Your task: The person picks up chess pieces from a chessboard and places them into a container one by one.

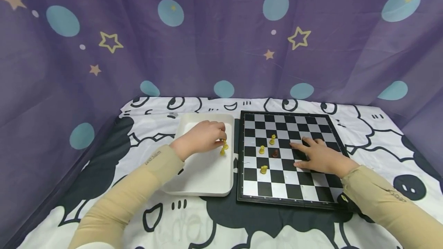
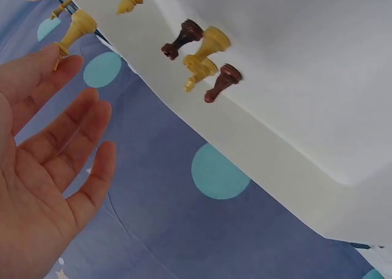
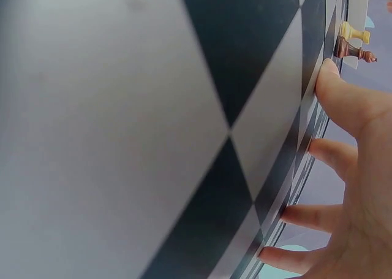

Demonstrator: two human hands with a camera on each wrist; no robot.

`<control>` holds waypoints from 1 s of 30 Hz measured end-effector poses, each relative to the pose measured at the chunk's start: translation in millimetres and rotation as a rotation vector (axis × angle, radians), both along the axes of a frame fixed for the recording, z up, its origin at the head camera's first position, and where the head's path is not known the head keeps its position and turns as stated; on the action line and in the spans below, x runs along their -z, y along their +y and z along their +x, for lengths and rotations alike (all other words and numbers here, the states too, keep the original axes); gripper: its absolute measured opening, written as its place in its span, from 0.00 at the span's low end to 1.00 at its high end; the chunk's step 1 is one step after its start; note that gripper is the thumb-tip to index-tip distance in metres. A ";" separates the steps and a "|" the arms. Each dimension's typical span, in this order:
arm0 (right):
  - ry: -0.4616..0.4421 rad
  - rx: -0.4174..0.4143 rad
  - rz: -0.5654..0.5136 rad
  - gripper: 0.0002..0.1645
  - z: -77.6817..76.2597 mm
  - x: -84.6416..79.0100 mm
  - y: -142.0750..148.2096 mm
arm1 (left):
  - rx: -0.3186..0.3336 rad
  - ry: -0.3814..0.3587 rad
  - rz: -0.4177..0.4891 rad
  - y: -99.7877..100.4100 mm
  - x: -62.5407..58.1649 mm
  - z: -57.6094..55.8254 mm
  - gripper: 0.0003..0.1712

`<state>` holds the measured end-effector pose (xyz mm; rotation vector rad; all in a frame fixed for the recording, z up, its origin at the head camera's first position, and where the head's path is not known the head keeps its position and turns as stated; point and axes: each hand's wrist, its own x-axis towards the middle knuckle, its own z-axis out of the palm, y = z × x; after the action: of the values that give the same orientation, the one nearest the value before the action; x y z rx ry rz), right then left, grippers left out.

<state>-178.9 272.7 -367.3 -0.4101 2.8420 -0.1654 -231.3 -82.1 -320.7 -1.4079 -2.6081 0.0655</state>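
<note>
Yellow chess piece (image 2: 80,26) pinched by its narrow end between thumb and finger of left hand (image 1: 203,136), over right side of tray (image 1: 204,176); other fingers loosely apart. Likely light, stiff, slick, best taken around the stem. Right hand (image 1: 320,157) spread, holding nothing, fingertips on chessboard (image 1: 294,192) right of tray. Loose pieces (image 2: 215,41) inside tray's right edge, close by; exact clearance hard to judge.

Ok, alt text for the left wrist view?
The left hand pinches a yellow chess piece. A white tray holds more yellow pieces and two dark brown pieces; a blue-purple curtain with teal dots shows behind.
</note>
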 end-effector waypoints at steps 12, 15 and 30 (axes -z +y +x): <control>-0.006 0.005 0.001 0.49 0.5 -0.7 -0.8 | -0.024 -0.014 -0.033 -15.3 5.7 4.1 0.02; -0.004 0.005 0.000 0.49 0.9 -0.4 -0.7 | -0.034 -0.013 -0.039 -17.3 8.0 4.1 0.03; 0.009 0.010 0.010 0.48 0.9 1.3 -0.8 | -0.048 0.002 -0.106 -18.2 16.4 0.5 0.03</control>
<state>-178.0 271.9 -368.6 -0.3962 2.8531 -0.1519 -230.8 -100.4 -337.1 -1.3768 -2.6729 0.2154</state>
